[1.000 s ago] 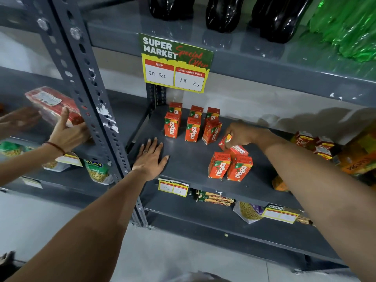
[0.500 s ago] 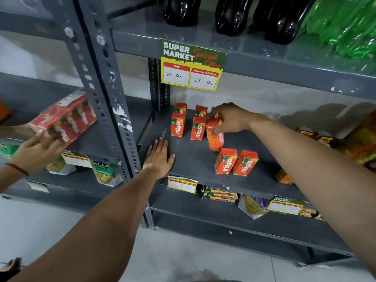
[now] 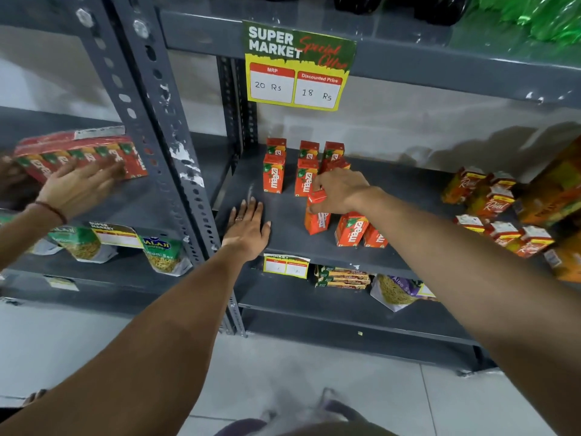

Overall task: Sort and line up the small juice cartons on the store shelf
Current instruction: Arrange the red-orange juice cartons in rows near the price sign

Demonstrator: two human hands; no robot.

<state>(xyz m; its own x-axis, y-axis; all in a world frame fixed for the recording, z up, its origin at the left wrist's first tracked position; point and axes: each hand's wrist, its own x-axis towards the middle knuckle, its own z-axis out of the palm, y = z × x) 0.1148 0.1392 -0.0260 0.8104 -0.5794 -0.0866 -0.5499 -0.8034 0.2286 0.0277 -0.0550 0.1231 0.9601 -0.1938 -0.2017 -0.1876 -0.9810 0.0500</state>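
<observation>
Two hands work on the grey shelf (image 3: pixel 283 240). The left hand (image 3: pixel 246 229) lies flat and open, palm down, near the shelf's front edge, fingers spread and a ring on one finger; it holds nothing. The right hand (image 3: pixel 338 191) is closed around the top of an orange Maaza carton (image 3: pixel 317 215), which stands on the shelf tilted slightly. Just to its right stand two more cartons (image 3: pixel 352 229), side by side and touching, the farther one partly hidden by the forearm. Behind the hand, toward the back of the shelf, the lined cartons (image 3: pixel 274 177) form columns running front to back: the left and middle columns each show two upright cartons, and the right column is partly covered by the hand, so its count is unclear. A price sign (image 3: pixel 297 66) hangs from the shelf above, reading "Super Market", 20 Rs and 18 Rs. Farther right on the same shelf, well apart from the Maaza group, lie red-and-white Real cartons (image 3: pixel 490 202) in a loose, unsorted cluster. At the left, past the upright post (image 3: pixel 163 127), another person's hand (image 3: pixel 75 187), open, presses against a red multipack (image 3: pixel 85 155) on the neighbouring rack. Snack bags (image 3: pixel 160 254) sit on the rack below it, and more packets (image 3: pixel 342 276) lie on the shelf under the cartons.
</observation>
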